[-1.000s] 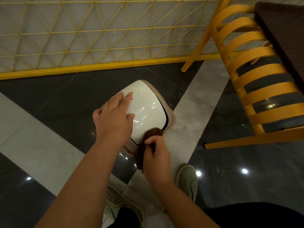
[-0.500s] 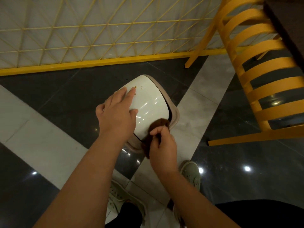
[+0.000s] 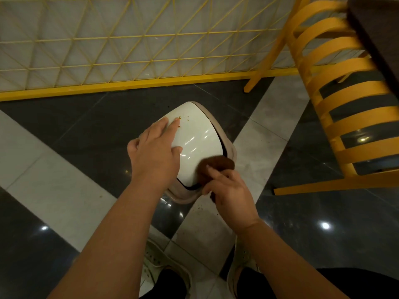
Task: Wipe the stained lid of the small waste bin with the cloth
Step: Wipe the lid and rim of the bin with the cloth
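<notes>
A small waste bin stands on the floor, its beige rim (image 3: 231, 147) framing a glossy white lid (image 3: 200, 134). Small orange-brown stain specks (image 3: 179, 118) dot the lid's far part, by my fingertips. My left hand (image 3: 155, 152) lies flat on the lid's left side, fingers spread. My right hand (image 3: 228, 190) grips a brown cloth (image 3: 218, 165), which presses on the lid's near right corner. The bin's body is hidden below the lid.
A yellow slatted chair (image 3: 345, 100) stands close on the right, beside a dark table edge (image 3: 380, 29). A yellow wire-grid fence (image 3: 129, 61) with a yellow base bar runs behind the bin. My two shoes (image 3: 164, 270) are on the tiled floor just below it.
My right hand has pushed the cloth a little farther along the lid's near right corner. My left hand stays flat on the lid.
</notes>
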Demonstrator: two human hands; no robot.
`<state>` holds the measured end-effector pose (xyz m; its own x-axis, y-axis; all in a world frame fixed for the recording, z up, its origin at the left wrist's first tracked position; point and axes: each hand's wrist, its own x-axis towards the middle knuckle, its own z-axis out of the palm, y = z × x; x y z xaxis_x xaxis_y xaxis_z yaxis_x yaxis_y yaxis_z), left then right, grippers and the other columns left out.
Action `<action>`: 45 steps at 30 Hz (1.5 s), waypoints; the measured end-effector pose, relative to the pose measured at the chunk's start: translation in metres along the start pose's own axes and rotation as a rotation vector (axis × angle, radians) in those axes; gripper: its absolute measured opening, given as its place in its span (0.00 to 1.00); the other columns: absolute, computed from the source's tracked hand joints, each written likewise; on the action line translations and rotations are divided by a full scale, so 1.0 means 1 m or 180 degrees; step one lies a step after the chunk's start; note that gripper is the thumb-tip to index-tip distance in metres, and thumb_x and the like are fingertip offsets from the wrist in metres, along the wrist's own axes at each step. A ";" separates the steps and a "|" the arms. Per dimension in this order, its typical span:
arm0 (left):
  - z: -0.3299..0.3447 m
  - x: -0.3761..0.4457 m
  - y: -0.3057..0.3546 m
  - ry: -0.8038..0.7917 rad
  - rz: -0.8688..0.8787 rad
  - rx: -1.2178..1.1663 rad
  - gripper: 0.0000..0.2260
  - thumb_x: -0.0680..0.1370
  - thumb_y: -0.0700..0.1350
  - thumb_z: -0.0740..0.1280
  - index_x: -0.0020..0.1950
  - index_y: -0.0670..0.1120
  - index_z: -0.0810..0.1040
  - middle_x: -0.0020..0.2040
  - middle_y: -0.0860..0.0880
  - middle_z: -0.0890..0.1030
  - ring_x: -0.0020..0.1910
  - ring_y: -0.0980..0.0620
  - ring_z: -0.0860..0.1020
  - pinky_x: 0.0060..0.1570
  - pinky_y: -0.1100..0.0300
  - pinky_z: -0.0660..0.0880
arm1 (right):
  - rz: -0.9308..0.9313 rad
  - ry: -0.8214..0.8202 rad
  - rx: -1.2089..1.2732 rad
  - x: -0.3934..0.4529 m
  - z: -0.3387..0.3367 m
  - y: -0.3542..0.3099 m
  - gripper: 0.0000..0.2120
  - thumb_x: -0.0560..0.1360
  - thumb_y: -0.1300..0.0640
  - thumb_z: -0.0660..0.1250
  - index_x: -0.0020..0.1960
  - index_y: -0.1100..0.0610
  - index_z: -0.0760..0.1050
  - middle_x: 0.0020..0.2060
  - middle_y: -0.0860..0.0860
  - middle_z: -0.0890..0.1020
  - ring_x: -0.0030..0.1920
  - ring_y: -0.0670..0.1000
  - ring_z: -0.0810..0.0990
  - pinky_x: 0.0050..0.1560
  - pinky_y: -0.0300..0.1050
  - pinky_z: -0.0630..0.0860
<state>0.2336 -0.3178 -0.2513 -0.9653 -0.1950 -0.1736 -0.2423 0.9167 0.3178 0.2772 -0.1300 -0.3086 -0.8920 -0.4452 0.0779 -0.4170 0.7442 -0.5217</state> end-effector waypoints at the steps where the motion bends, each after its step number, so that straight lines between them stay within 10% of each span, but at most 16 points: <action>1: 0.000 0.000 0.000 0.0003 0.0005 0.0009 0.28 0.79 0.50 0.60 0.76 0.59 0.53 0.77 0.54 0.56 0.74 0.51 0.56 0.69 0.49 0.52 | 0.0122 0.0163 0.0096 0.005 -0.001 -0.003 0.06 0.71 0.55 0.64 0.43 0.51 0.80 0.61 0.54 0.80 0.53 0.56 0.79 0.53 0.50 0.79; 8: -0.003 -0.001 0.000 0.0005 0.0025 0.0017 0.28 0.79 0.50 0.60 0.76 0.60 0.52 0.77 0.55 0.56 0.75 0.52 0.55 0.70 0.49 0.51 | -0.0534 -0.0213 -0.0016 0.006 0.014 -0.022 0.08 0.68 0.60 0.74 0.46 0.51 0.80 0.61 0.54 0.80 0.52 0.56 0.80 0.49 0.50 0.82; 16: -0.004 -0.001 -0.003 -0.0029 0.0039 -0.0120 0.28 0.79 0.49 0.61 0.76 0.60 0.53 0.77 0.56 0.55 0.75 0.53 0.54 0.71 0.49 0.49 | 0.0987 0.0863 0.0938 0.056 -0.011 -0.033 0.23 0.77 0.60 0.63 0.69 0.44 0.65 0.67 0.49 0.72 0.67 0.44 0.69 0.68 0.36 0.65; 22: -0.006 -0.002 -0.006 -0.0083 0.0084 -0.0183 0.29 0.79 0.47 0.61 0.76 0.60 0.53 0.77 0.56 0.54 0.75 0.54 0.53 0.72 0.49 0.48 | 0.0038 0.0297 0.0178 0.040 -0.013 -0.028 0.19 0.75 0.54 0.58 0.62 0.58 0.78 0.58 0.56 0.81 0.60 0.54 0.77 0.65 0.46 0.66; 28: -0.006 -0.002 -0.003 -0.0127 0.0073 -0.0178 0.29 0.79 0.49 0.61 0.76 0.61 0.52 0.77 0.57 0.53 0.75 0.55 0.51 0.71 0.50 0.48 | 0.0771 0.0613 0.0278 0.079 -0.022 -0.024 0.18 0.76 0.63 0.64 0.66 0.56 0.75 0.62 0.55 0.78 0.63 0.56 0.74 0.65 0.44 0.67; 34: -0.006 -0.002 -0.005 -0.0140 0.0106 -0.0181 0.28 0.78 0.47 0.60 0.75 0.62 0.54 0.77 0.58 0.54 0.75 0.54 0.53 0.72 0.48 0.46 | -0.0035 0.0191 -0.0029 0.052 -0.019 -0.041 0.18 0.71 0.62 0.67 0.61 0.58 0.79 0.56 0.57 0.81 0.57 0.58 0.80 0.62 0.53 0.74; 41: -0.011 -0.004 -0.007 -0.0250 0.0270 0.0019 0.31 0.79 0.50 0.60 0.77 0.59 0.47 0.78 0.56 0.48 0.77 0.53 0.45 0.72 0.43 0.38 | 0.0845 0.0608 0.0138 0.095 -0.055 -0.010 0.18 0.79 0.64 0.61 0.67 0.51 0.75 0.63 0.50 0.78 0.65 0.51 0.71 0.64 0.38 0.62; 45: -0.017 -0.013 -0.012 0.0016 -0.0438 -0.0324 0.42 0.75 0.53 0.67 0.77 0.55 0.39 0.79 0.53 0.42 0.77 0.50 0.41 0.72 0.44 0.42 | 0.0387 0.0315 -0.0063 0.129 -0.053 -0.022 0.19 0.78 0.64 0.62 0.67 0.51 0.75 0.62 0.50 0.79 0.64 0.51 0.72 0.66 0.43 0.65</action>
<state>0.2470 -0.3323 -0.2368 -0.9227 -0.3184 -0.2174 -0.3807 0.8411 0.3841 0.1620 -0.1780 -0.2422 -0.9485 -0.3009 0.0990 -0.3075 0.7998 -0.5155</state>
